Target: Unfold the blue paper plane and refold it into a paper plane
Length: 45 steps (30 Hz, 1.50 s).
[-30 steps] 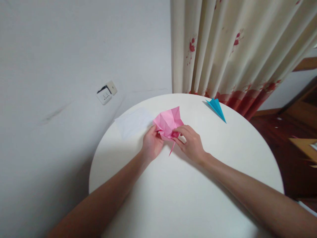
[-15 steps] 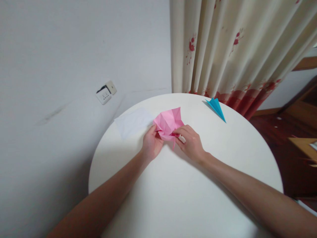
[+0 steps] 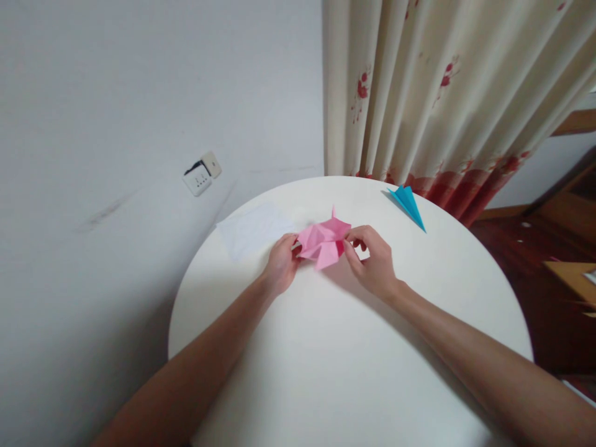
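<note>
A creased sheet of pink paper (image 3: 323, 239) is held up between my hands over the table, its folds partly spread and its corners sticking out. My left hand (image 3: 282, 264) pinches its left edge, with the thumb near the top. On the opposite side, my right hand (image 3: 371, 257) grips the right edge between thumb and fingertips. One pointed corner stands up at the far side and a flap hangs toward me. The underside of the paper is hidden.
On the round white table (image 3: 354, 366), a white sheet (image 3: 251, 230) lies behind my left hand. A blue paper plane (image 3: 408, 205) rests at the far right edge. Beyond are a wall with a socket (image 3: 198, 180) and a floral curtain (image 3: 419, 93).
The pink paper has been turned and now lies flatter between the hands. My right hand has shifted from its near edge to its right edge.
</note>
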Tool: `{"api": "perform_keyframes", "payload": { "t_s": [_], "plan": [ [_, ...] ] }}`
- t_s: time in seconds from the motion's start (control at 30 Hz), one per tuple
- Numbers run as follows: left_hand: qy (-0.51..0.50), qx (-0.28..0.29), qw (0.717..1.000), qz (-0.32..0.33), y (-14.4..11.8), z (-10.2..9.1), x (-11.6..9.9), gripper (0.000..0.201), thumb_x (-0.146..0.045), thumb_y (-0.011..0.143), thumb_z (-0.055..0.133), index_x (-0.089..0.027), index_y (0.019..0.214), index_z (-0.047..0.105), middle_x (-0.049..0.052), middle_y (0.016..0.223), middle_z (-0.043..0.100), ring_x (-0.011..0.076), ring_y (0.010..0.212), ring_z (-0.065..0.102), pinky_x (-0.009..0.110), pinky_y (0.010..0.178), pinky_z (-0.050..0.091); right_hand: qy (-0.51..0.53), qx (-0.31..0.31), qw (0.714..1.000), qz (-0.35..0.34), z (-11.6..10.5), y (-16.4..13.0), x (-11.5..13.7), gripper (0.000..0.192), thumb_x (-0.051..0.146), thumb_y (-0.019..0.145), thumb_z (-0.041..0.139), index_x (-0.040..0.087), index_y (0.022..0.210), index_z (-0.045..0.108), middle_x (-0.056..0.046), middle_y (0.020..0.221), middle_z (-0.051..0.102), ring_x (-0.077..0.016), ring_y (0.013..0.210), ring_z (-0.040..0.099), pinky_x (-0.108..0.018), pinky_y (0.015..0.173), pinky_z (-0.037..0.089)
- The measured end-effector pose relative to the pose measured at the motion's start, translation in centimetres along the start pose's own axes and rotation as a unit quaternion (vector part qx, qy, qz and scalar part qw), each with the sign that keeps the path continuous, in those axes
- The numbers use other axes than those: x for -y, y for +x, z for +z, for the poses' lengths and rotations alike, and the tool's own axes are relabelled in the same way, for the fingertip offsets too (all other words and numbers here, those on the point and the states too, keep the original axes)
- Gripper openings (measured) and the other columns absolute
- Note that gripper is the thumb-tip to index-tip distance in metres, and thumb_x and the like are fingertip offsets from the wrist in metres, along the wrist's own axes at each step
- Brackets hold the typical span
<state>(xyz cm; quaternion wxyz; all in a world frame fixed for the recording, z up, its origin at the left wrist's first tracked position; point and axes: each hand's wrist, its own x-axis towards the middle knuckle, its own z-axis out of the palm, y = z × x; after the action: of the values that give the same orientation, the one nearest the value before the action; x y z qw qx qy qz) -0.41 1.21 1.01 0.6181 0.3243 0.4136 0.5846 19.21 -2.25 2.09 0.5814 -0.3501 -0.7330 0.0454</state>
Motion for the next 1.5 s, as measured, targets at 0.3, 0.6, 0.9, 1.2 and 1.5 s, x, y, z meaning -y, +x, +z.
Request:
{"api": "perform_keyframes", "payload": {
  "t_s": [0.3,0.6,0.9,1.2,1.5],
  "plan": [
    [0.013,0.007,0.997,-0.077,0.3,-0.3,-0.8,0.006,-0.011,0.074,0.055,-0.014,0.071,0.059,0.008,0.077,0.067,0.0172,0.070,0.062,0.031,0.069,0.054,0.053,-0.133,0.989,0.042,-0.9,0.8,-0.9,0.020,0.021,0.092,0.057,0.024,0.112,0.057,-0.003,0.087,0.062,-0.0179,0.074,0.060,-0.035,0.065,0.052],
    [0.078,-0.094,0.986,0.115,1.8,-2.0,-1.1,0.015,-0.023,0.072,0.066,-0.018,0.071,0.053,-0.002,0.068,0.055,0.0123,0.061,0.054,0.024,0.057,0.044,-0.023,-0.153,0.988,-0.027,-3.3,2.3,-1.6,0.018,0.015,0.093,0.053,0.025,0.090,0.067,-0.005,0.086,0.063,-0.0223,0.085,0.062,-0.043,0.076,0.052],
    [0.322,-0.205,0.894,0.233,4.1,-5.2,-2.2,0.026,-0.019,0.082,0.060,-0.019,0.107,0.057,-0.001,0.081,0.056,0.0143,0.068,0.057,0.026,0.065,0.048,-0.011,0.015,0.999,-0.030,-3.8,1.9,-5.5,0.022,0.014,0.095,0.049,0.024,0.098,0.069,-0.007,0.102,0.072,-0.0205,0.098,0.067,-0.040,0.089,0.054],
    [0.606,0.079,0.683,0.400,1.1,-2.1,0.1,0.036,-0.017,0.091,0.055,-0.018,0.127,0.055,0.012,0.129,0.060,0.0230,0.125,0.052,0.040,0.111,0.037,-0.010,0.170,0.981,0.095,-3.1,0.5,-9.9,0.027,0.006,0.078,0.050,0.017,0.089,0.072,-0.008,0.101,0.075,-0.0209,0.090,0.069,-0.031,0.076,0.055],
    [0.693,0.250,0.606,0.301,-0.8,-1.1,1.7,0.037,-0.039,0.092,0.062,-0.028,0.128,0.061,0.005,0.133,0.063,0.0247,0.127,0.052,0.049,0.116,0.022,-0.174,0.177,0.961,0.122,-3.9,0.7,-10.3,0.020,0.009,0.077,0.053,0.017,0.085,0.070,-0.011,0.098,0.074,-0.0244,0.088,0.068,-0.037,0.082,0.052]
  ]
}}
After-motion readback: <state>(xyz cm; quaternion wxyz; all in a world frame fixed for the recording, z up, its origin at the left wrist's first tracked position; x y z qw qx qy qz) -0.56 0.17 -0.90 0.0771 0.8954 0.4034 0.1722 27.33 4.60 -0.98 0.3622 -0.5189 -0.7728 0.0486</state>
